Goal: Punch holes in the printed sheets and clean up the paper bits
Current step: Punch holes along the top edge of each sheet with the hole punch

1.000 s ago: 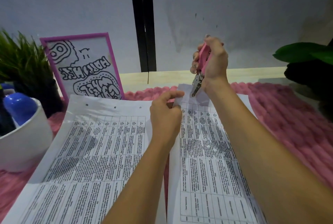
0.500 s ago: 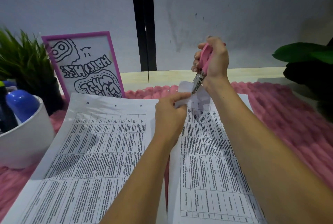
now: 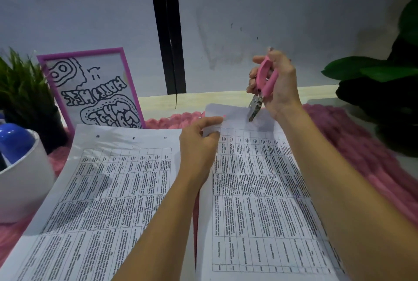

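Though still at sheet (image 3: 260, 190), punch (image 3: 261, 75) wider.

plain greyish wall (image 3: 282, 9), kinda dim bluish light, black vertical strip (image 3: 168, 32) running down it, pale wood tabletop (image 3: 203, 101), chunky pink knit mat (image 3: 366, 152) over it, grassy plant (image 3: 20, 93) left, big-leaf plant (image 3: 371, 72) right

A: Pose, left hand (image 3: 199, 143)?
B: Forearm extended forward; thumb and forefinger pinch the printed sheet (image 3: 248, 179) at its corner.
A: And right hand (image 3: 279, 84)?
B: Raised higher, fingers curled round the pink hole punch (image 3: 263, 77).
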Available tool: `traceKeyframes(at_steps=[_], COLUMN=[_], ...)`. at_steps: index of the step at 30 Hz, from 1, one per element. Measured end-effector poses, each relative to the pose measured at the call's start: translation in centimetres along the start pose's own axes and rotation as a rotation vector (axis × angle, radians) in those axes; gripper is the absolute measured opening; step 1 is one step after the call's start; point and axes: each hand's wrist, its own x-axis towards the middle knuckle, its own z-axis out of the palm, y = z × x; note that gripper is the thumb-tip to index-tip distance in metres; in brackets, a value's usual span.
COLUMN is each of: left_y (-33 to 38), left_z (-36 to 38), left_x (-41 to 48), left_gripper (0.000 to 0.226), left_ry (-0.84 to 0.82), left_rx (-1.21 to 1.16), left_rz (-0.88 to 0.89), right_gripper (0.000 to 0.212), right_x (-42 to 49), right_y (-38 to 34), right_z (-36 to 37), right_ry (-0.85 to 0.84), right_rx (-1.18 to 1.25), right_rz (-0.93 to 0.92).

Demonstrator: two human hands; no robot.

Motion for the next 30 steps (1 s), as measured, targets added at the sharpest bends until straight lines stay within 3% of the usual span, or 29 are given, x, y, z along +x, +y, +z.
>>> traceKeyframes(at_steps=[18, 27, 30], left_y=[0.6, 0.1, 0.5], left_z=[-0.2, -0.2, -0.1], left_x=[-0.1, 0.2, -0.1], left_gripper=[0.036, 0.038, 0.035], left_ry=[-0.043, -0.029, -0.046], left_rx=[-0.042, -0.053, -0.041], left_rz=[0.028, 0.029, 0.023], right_gripper=[0.026, 0.025, 0.021], right_x=[0.2, 0.3, 0.4], right_y=[0.6, 1.1, 0.9], right_z=[-0.3, -0.1, -0.3], right_ry=[0.068, 0.206, 0.168], right_rx=[0.029, 0.085, 0.051], right_rz=[-0.057, -0.068, -0.057])
